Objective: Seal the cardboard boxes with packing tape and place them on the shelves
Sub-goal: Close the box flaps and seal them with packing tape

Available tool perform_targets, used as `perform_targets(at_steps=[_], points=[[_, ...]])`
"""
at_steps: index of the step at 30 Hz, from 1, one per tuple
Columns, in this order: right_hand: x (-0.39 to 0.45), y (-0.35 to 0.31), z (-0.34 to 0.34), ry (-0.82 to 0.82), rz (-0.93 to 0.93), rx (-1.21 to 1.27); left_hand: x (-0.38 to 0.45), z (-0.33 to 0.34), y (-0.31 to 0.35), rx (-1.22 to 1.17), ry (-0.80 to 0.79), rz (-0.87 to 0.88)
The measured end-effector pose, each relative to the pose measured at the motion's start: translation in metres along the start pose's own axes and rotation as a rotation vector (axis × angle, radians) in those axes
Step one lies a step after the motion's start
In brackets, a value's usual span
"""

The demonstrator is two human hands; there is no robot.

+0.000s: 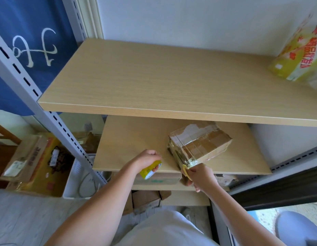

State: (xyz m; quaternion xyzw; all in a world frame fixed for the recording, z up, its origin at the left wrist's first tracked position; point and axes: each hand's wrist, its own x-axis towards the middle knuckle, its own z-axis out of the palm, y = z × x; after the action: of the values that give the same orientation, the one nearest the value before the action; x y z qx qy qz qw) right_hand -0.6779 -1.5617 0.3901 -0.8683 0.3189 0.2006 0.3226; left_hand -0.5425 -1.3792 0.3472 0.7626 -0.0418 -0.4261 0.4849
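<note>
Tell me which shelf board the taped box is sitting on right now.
The taped box sits on the lower board, by the right hand. The upper board holds only a yellow package at its far right.

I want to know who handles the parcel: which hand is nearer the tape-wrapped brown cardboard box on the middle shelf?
Right. The right hand is at the tape-wrapped brown cardboard box's near corner, holding a yellow-cored tape roll; the left hand is apart, to the left, gripping a yellow object.

there is just one camera, worn on the person's head. it looks forward and down, close over the wood shelves (154, 82) by the white wall (189, 18). the wide lens bends the edges. no other view shares the scene.
</note>
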Motion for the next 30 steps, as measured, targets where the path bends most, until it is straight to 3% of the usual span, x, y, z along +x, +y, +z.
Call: perform_targets(at_steps=[5, 7, 9, 13, 20, 22, 26, 28, 30], points=[[-0.010, -0.023, -0.014, -0.064, -0.004, 0.055, -0.010, -0.005, 0.002, 0.050, 0.015, 0.019], [-0.032, -0.037, -0.025, -0.186, -0.126, 0.064, -0.014, -0.008, 0.007, 0.025, 0.049, 0.025], [-0.060, -0.052, -0.042, -0.189, -0.339, -0.048, -0.019, -0.012, 0.013, -0.053, 0.095, 0.035], [-0.106, -0.091, -0.089, 0.149, -0.676, -0.232, -0.036, -0.019, 0.041, -0.118, 0.152, 0.137], [-0.107, -0.140, -0.147, 0.791, -0.886, -0.006, -0.071, -0.017, 0.084, -0.271, 0.190, 0.324], [-0.093, -0.145, -0.158, 0.866, -0.830, 0.001, -0.083, -0.015, 0.090, -0.279, 0.198, 0.334], [-0.068, -0.152, -0.163, 0.812, -0.727, -0.077, -0.105, -0.012, 0.097, -0.295, 0.197, 0.339], [-0.071, -0.150, -0.154, 0.885, -0.766, -0.049, -0.120, -0.011, 0.099, -0.325, 0.180, 0.358], [-0.090, -0.147, -0.139, 1.016, -0.920, -0.013, -0.141, -0.011, 0.099, -0.368, 0.140, 0.389]])
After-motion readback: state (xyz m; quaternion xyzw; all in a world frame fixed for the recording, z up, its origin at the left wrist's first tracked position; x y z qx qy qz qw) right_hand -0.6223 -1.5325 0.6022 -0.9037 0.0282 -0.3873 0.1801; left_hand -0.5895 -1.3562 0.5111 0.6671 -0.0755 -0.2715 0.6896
